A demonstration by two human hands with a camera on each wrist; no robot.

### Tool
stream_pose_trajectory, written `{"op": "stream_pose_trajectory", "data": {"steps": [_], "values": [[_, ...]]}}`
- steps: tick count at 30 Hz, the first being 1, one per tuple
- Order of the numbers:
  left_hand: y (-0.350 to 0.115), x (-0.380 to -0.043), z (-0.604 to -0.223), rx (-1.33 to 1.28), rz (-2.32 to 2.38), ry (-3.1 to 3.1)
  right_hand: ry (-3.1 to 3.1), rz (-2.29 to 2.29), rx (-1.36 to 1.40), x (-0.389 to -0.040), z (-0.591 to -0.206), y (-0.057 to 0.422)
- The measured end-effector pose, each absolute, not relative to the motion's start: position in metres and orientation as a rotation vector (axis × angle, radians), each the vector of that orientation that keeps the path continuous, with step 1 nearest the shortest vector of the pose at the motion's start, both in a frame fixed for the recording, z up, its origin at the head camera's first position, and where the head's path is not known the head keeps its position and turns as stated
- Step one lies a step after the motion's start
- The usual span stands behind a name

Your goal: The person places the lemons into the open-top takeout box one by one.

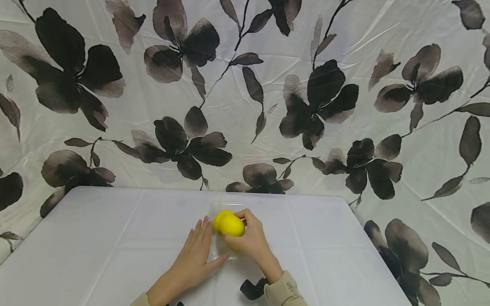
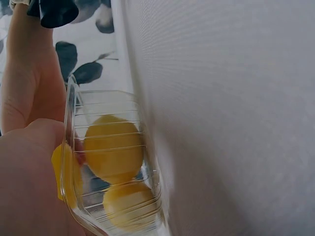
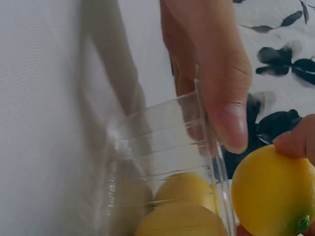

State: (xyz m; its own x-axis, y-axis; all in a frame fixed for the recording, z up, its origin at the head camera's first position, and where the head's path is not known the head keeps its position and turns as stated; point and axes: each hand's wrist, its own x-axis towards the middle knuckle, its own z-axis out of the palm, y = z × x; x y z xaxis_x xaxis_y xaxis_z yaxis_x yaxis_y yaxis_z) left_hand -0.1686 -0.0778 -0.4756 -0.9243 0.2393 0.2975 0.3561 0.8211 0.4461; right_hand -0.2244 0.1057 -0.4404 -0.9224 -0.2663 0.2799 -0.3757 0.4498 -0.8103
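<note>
My right hand [image 1: 250,238] pinches a yellow lemon [image 1: 232,225] between thumb and fingers, over a clear plastic box [image 1: 212,250]. In the right wrist view this lemon [image 3: 273,191], with a green spot at one end, is outside the box's rim. Two more lemons lie inside; through the ribbed wall in the left wrist view I see one lemon [image 2: 114,150] and another lemon [image 2: 130,204] touching or nearly so. My left hand [image 1: 195,257] lies along the box's left side, fingers straight, its thumb at the near edge.
A white cloth covers the table [image 1: 95,246]. Behind it hangs a white curtain [image 1: 245,106] with dark flowers. A black device [image 1: 252,290] is at the right wrist, by the beige sleeve [image 1: 285,291].
</note>
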Motion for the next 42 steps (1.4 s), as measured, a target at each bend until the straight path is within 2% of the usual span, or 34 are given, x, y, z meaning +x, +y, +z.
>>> {"op": "stream_pose_trajectory", "data": {"steps": [18, 33, 42], "values": [[-0.080, -0.167, -0.479, -0.489, -0.729, -2.799, -2.722, 1.099, 0.779, -0.216, -0.448, 0.098], [-0.078, -0.165, -0.475, -0.463, -0.748, -2.819, -2.800, 1.166, 1.008, -0.220, -0.443, 0.114], [-0.077, -0.166, -0.474, -0.465, -0.769, -2.818, -2.779, 1.229, 0.976, -0.222, -0.446, 0.112]]}}
